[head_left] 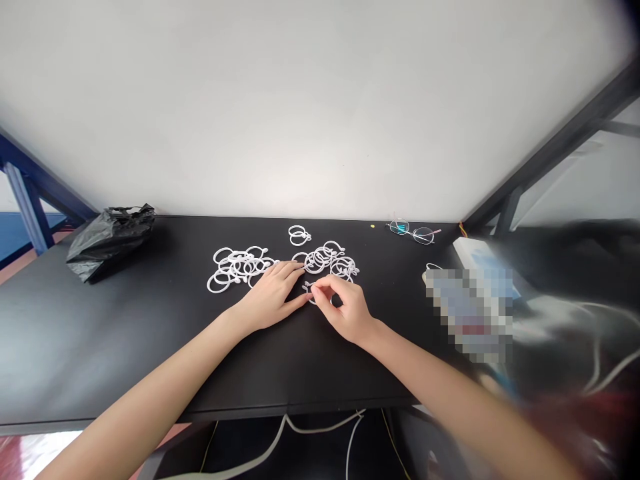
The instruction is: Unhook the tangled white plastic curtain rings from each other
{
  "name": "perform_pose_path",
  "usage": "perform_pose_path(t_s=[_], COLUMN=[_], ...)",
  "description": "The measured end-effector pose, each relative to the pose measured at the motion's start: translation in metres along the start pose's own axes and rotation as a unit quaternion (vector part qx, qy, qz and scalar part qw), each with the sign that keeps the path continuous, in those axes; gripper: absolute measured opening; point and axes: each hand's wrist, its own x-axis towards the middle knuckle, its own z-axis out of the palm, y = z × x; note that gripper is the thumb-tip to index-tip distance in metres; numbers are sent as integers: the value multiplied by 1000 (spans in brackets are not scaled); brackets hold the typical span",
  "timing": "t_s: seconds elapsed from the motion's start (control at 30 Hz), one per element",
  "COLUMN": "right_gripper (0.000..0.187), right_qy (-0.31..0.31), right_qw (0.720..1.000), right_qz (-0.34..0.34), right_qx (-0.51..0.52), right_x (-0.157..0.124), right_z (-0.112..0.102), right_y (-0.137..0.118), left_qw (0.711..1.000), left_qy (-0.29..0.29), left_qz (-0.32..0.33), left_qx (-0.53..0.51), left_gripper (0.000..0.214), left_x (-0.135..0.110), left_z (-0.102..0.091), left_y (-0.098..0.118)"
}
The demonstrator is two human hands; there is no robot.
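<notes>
Private room, apparently home or dormitory. Black tabletop (175, 373) against plain white wall (300, 100), blue metal frame (45, 180) by its left edge. Personal effects: wire-rimmed eyeglasses (423, 235), far right corner; black plastic bag (113, 240), far left corner.

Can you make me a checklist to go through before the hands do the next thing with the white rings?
1. Right hand at a white ring: ok, thumb and finger are pinched together there.
2. That ring firmly held: cannot tell, the fingers hide part of it.
3. Left hand close by: ok, it is palm down, its thumb reaching toward the same ring.
4. Rings in the left pile lying separately: not ok, many overlap.
5. Glasses away from the rings: ok, they lie toward the back right.
6. Black bag away from the rings: ok, it sits at the far left.
</notes>
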Motion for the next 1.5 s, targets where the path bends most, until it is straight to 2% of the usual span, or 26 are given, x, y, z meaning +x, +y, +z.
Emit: perform_pose_path(t_s=[0.13, 0.23, 0.37, 0.43, 0.57, 0.7, 0.83, 1.07, 1.27, 1.5], right_gripper=[9, 5, 32, 32, 16, 13, 19, 25, 44, 35], right_qy=[-2, 26, 97, 93, 50, 48, 56, 27, -12, -16], right_qw=[1000, 1000, 995, 995, 997, 997, 996, 997, 997, 996], right_qz=[-2, 0, 18, 30, 53, 62, 69, 71, 68, 77], right_qx=[-1, -1, 5, -2, -18, -22, -5, -13, 16, 34], right_x=[0, 1, 2, 3, 4, 4, 4, 3, 1, 2], right_z=[0, 0, -1, -2, -3, -2, -1, 1, 3, 3], right_y=[0, -1, 0, 1, 2, 0, -1, 2, 5, 4], left_qw=[1000, 998, 984, 979, 977, 974, 972, 971, 969, 968], left_qy=[10, 58, 159, 174, 156, 163, 165, 150, 156, 143], left_qz=[11, 27, 75, 92, 98, 100, 98, 98, 102, 89], left_qx=[-2, -6, -35, -59, -105, -120, -136, -159, -165, -184], left_gripper=[40, 32, 20, 19, 21, 22, 18, 21, 17, 17], left_x=[0, 2, 2, 2, -1, -2, -2, -1, -2, -4], left_z=[-1, -4, -9, -10, -8, -10, -14, -16, -16, -14], left_y=[-1, 2, 10, 14, 18, 19, 22, 23, 26, 26])
